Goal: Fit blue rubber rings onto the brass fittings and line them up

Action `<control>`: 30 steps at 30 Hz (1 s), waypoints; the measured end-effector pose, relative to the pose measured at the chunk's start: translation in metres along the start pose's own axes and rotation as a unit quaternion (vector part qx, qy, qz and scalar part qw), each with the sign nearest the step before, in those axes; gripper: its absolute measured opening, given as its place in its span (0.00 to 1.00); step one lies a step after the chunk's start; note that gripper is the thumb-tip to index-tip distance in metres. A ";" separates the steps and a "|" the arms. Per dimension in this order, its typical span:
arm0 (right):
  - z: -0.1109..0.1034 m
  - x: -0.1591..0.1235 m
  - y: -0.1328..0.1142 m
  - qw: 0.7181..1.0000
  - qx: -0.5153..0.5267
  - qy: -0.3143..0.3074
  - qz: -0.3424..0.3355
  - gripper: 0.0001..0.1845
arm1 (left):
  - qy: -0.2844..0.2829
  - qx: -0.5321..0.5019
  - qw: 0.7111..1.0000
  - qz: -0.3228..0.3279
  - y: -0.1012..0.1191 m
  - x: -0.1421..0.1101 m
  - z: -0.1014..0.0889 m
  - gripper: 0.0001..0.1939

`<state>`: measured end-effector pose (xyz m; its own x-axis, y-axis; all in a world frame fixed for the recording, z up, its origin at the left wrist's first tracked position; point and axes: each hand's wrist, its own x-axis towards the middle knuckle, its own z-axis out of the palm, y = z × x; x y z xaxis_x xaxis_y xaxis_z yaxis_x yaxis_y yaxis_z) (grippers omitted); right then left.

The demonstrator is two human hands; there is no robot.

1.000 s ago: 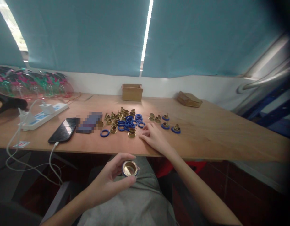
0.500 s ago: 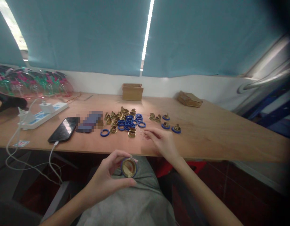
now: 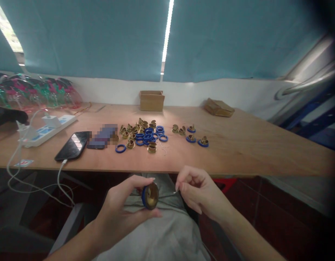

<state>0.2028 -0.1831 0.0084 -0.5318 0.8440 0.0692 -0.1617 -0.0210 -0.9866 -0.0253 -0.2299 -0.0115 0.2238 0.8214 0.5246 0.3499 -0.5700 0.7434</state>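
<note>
- Brass cap (image 3: 152, 196), and here it is above the lap, just off the near edge of the worktop (image 3: 238, 152), tipped on its side with a blue band around it, its hollow face turned toward the right hand (image 3: 201, 190).
- The left hand (image 3: 123, 203) has it gripped, fingers over the top and thumb underneath.
- Over on the other side, the right hand pinches a small pale piece (image 3: 176, 191) between thumb and fingertips, near the cap but apart from it; too small to tell what it is.
- Beyond the hands, out on the worktop, blue rings (image 3: 148, 137) lie in a heap, with brass pieces (image 3: 130, 144) crowded behind and to the left, many with their lids standing open.
- Thin pale strands (image 3: 164, 148) lie just beside the heap, on its right.
- Further right, two bare brass pieces stand close together, then three more seated on blue rings.
- Left of the heap, a dark phone (image 3: 73, 145) with a white cable (image 3: 59, 177) plugged in, and a power strip (image 3: 50, 133) past it.
- At the back, an open cardboard box (image 3: 151, 102) near the wall, a folded carton (image 3: 219, 107) to the right, and clear bottles (image 3: 36, 95) with pink and green parts far left.
</note>
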 end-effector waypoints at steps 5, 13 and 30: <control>0.007 -0.001 0.007 0.983 0.125 -0.108 0.076 0.18 | -0.008 0.019 0.998 0.064 0.005 0.001 0.000 0.27; 0.008 -0.003 0.003 0.974 0.132 -0.148 0.107 0.17 | -0.018 0.004 0.997 0.078 0.006 0.002 0.002 0.30; 0.022 -0.003 0.000 0.978 0.056 -0.130 0.152 0.19 | -0.046 0.090 0.986 0.135 0.010 0.001 0.000 0.20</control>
<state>0.1860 -0.1974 0.0111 -0.7600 0.6257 -0.1760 -0.0451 -0.3209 -0.9460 -0.0221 -0.2346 -0.0038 0.4099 0.6426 0.6473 0.4199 -0.7630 0.4915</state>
